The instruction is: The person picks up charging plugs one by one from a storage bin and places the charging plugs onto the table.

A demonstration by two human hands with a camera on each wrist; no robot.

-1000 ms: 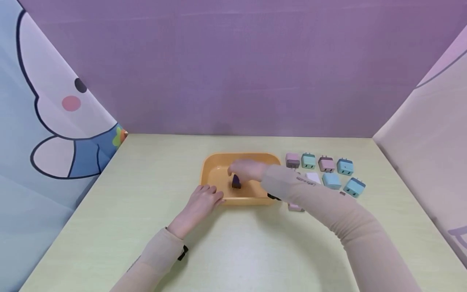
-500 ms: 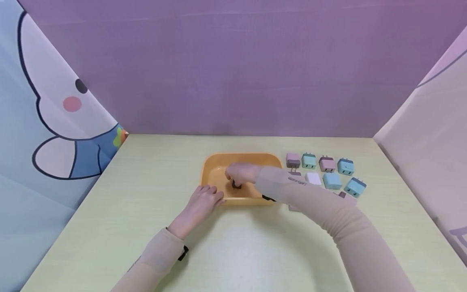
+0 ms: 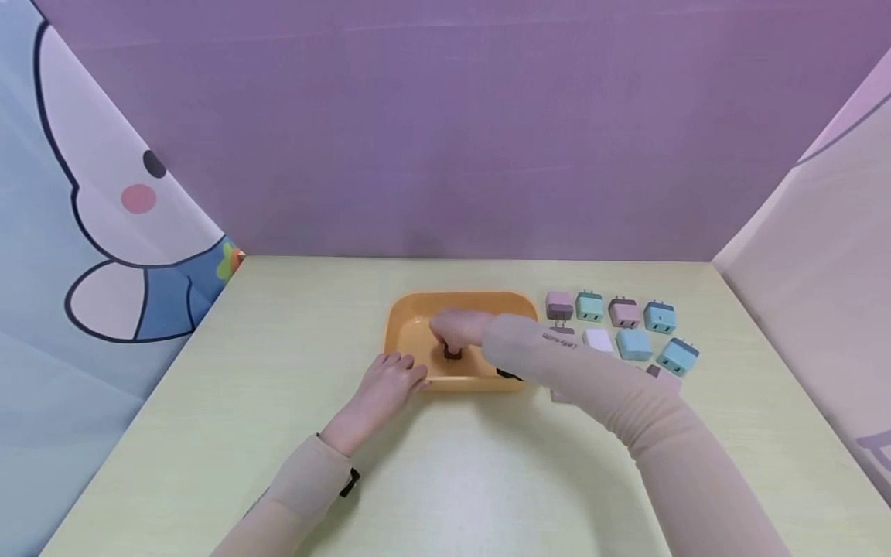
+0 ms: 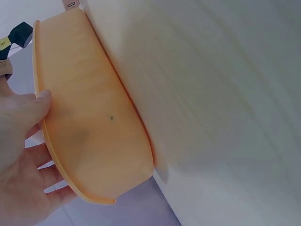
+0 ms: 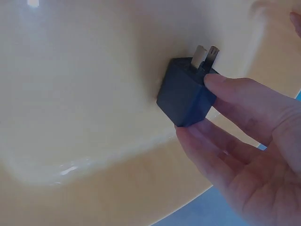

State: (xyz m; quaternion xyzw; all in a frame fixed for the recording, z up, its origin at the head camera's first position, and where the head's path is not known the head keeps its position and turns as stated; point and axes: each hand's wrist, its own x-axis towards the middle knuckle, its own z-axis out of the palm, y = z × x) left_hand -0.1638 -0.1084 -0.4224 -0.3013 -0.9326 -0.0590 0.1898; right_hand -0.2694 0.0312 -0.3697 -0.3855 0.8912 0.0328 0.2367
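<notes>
My right hand (image 3: 462,329) reaches into a shallow orange tray (image 3: 473,384) and pinches a black charger plug (image 5: 186,92) between thumb and fingertips. In the right wrist view the charger's two metal prongs (image 5: 205,57) point up and away, close over the tray's floor. From the head view, most of the charger is hidden under the hand. At the tray's near left corner, my left hand (image 3: 388,381) grips the rim. The left wrist view shows its thumb (image 4: 44,99) on the outer wall, with the other fingers over the rim.
Right of the tray lie several chargers: a purple one (image 3: 559,305), a teal one (image 3: 589,306), a pink one (image 3: 624,312), blue ones such as the light blue charger (image 3: 634,345), and a white one (image 3: 597,339). The right sleeve (image 3: 592,371) covers part of this group.
My right hand has shifted slightly left inside the tray and now covers more of the black charger. The left hand keeps its place on the rim.
</notes>
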